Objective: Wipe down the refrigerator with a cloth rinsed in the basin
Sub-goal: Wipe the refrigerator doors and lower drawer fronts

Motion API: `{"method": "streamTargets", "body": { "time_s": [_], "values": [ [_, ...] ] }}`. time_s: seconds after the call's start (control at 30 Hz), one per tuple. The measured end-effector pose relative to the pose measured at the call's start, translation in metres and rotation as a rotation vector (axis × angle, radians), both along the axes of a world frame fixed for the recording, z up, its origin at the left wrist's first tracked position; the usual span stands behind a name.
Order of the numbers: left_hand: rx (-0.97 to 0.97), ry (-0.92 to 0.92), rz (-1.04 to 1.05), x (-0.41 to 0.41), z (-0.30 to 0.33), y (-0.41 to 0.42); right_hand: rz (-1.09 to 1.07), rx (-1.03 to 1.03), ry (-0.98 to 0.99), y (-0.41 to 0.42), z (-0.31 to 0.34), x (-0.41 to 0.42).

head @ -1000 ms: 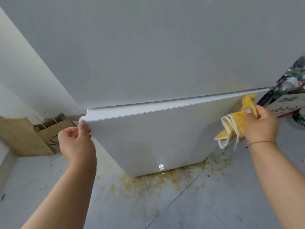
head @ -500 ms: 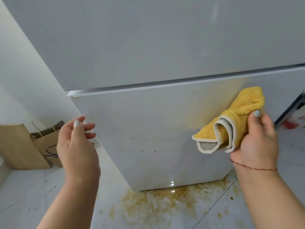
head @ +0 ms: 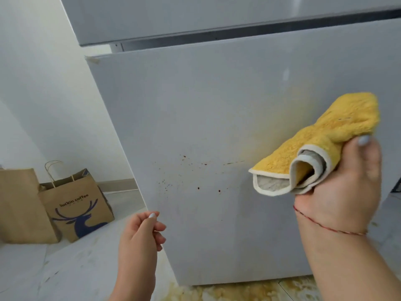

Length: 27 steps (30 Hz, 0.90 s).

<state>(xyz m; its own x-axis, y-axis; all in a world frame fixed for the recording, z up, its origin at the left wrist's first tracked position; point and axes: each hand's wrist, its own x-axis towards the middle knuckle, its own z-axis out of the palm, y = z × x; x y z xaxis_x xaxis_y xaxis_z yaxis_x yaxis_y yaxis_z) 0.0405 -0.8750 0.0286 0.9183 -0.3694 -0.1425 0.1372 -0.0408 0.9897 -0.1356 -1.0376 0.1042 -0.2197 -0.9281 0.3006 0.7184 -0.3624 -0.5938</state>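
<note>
Fingers (head: 366, 153) of the right hand (head: 340, 187) are curled round a bunched yellow cloth (head: 314, 146), thumb on top, grey backing showing in the fold; the cloth hangs in front of the lower fridge door (head: 217, 105), right of centre, contact with the door not clear. Left hand (head: 141, 235) is empty, loosely curled, near the door's left edge, not touching it as far as I can tell. Step in hand, my read: wipe the door front. Dark brown specks (head: 184, 174) sit mid-door, left of the cloth, with a faint yellowish smear (head: 282, 122) just above it. Suggest flattening the cloth under the palm, fluffy side to the door, firm overlapping strokes top down, refolding to a clean face once it loads up, so specks don't smear. Yellow-brown spill on the floor (head: 238, 292) under the fridge needs a separate pass. Readable text: "luckin coffee" with a blue deer logo on the paper bag (head: 76, 205); the second brown bag (head: 19, 203) beside it shows no print.
</note>
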Motion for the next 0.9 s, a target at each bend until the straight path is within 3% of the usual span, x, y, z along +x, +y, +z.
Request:
{"method": "streamTargets", "body": {
  "time_s": [0.1,0.23,0.33,0.47,0.7,0.9],
  "values": [
    [0.04,0.022,-0.014,0.009,-0.003,0.001,-0.266,-0.203,0.159,-0.013,0.018,0.01],
    [0.021,-0.041,-0.002,0.019,0.013,0.0,-0.652,-0.547,0.683,-0.029,0.029,0.053],
    [-0.008,-0.101,-0.006,0.024,0.029,-0.001,-0.818,-0.59,0.981,-0.032,0.012,0.079],
    [-0.036,-0.172,-0.007,0.037,0.05,0.001,-0.9,-0.655,1.081,-0.021,0.018,0.106],
    [-0.116,-0.254,0.065,0.064,0.087,0.001,-0.88,-1.113,1.147,0.026,0.043,0.167],
    [-0.176,-0.393,0.158,0.079,0.107,-0.01,-0.747,-1.439,1.291,0.039,-0.018,0.192]
  ]
}}
